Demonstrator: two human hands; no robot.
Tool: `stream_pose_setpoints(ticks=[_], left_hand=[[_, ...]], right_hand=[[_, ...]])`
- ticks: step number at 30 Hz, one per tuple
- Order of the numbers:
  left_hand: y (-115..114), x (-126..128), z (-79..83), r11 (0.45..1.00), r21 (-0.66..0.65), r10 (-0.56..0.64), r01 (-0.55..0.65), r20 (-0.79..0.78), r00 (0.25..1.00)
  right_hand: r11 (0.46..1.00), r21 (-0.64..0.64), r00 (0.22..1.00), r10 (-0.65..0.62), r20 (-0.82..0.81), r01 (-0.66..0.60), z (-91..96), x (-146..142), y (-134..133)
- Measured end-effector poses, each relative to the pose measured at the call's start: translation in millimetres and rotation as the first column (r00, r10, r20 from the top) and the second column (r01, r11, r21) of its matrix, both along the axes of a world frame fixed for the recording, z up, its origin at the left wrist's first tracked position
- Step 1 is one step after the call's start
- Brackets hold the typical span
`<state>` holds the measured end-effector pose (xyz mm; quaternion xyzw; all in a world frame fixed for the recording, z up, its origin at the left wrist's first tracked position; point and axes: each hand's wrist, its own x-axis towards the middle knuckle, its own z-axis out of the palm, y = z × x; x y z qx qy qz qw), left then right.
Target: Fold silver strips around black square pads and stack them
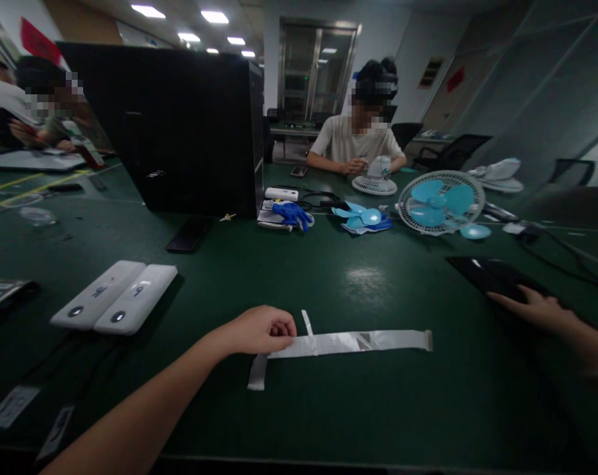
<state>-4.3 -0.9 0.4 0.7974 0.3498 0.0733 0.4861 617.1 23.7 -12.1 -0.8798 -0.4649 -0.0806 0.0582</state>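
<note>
Flat cable white — striped, seemingly; table green.

Two bare, slender forearms

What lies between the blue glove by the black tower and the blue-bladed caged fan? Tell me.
In the head view, a loose set of light-blue fan blades, resting on blue cloth, lies between the blue glove and the caged fan.
</note>
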Motion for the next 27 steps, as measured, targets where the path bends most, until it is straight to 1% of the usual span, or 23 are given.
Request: stream_pose_setpoints(ticks=[2,5,7,9,10,12,14,16,18,22,26,27], left_hand=[[-1,0,-0.4,1.0,0.001,0.007,-0.007,-0.004,1.0],[-2,0,-0.3,1.0,0.019,0.006,-0.005,-0.014,1.0],[-3,0,0.8,0.999,0.044,0.004,-0.003,-0.023,1.0],[-5,0,2.9,0.998,0.067,0.002,0.001,-0.036,0.999],[-5,0,4.2,0.997,0.074,-0.001,0.004,-0.046,0.999],[-6,-1,7.1,0.995,0.103,-0.008,0.015,-0.073,0.997],[-8,-1,9.9,0.982,0.186,-0.012,0.031,-0.101,0.995],[-8,-1,12.2,0.957,0.285,-0.02,0.052,-0.114,0.993],[-8,-2,13.7,0.935,0.346,-0.038,0.075,-0.112,0.993],[-7,-5,14.4,0.925,0.365,-0.069,0.103,-0.107,0.992],[-5,-6,15.8,0.913,0.391,-0.076,0.121,-0.127,0.989],[-5,-6,16.6,0.913,0.387,-0.084,0.129,-0.13,0.988]], right_hand=[[0.993,-0.111,0.998,0.03,-0.064,-0.037,2.1,-33,11],[0.965,-0.184,0.98,0.168,-0.111,-0.186,-2.5,-83,27],[0.932,-0.207,0.952,0.273,-0.137,-0.297,-6.9,-122,36],[0.883,-0.225,0.909,0.385,-0.157,-0.413,-8.4,-166,41],[0.848,-0.233,0.878,0.449,-0.166,-0.477,-7.6,-189,42],[0.745,-0.258,0.788,0.589,-0.18,-0.615,-3.2,-233,40],[0.644,-0.263,0.694,0.691,-0.203,-0.718,3.1,-269,36],[0.559,-0.254,0.611,0.756,-0.235,-0.789,8.9,-294,30],[0.486,-0.247,0.54,0.798,-0.267,-0.839,13.4,-312,22],[0.359,-0.241,0.423,0.846,-0.325,-0.902,20.8,-336,2],[0.189,-0.176,0.245,0.886,-0.393,-0.966,26.7,-353,-20],[0.154,-0.166,0.209,0.891,-0.402,-0.974,27.5,-355,-24]])
